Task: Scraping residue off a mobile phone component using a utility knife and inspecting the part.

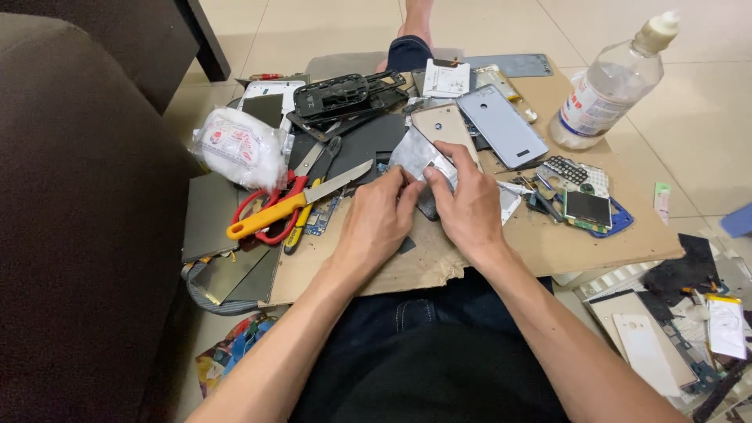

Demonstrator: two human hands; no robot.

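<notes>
I see both hands on cardboard [548, 243] | left hand [376, 223] and right hand [470, 207] pinch silver phone plate [415, 153] | yellow-handled knife [294, 201] just left

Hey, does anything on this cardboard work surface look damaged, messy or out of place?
Yes. The cardboard sheet has a ragged, torn front edge. A knife lies across red scissors, blade exposed. Phone back covers lie heaped at angles. Both hands grip a silver panel.
</notes>
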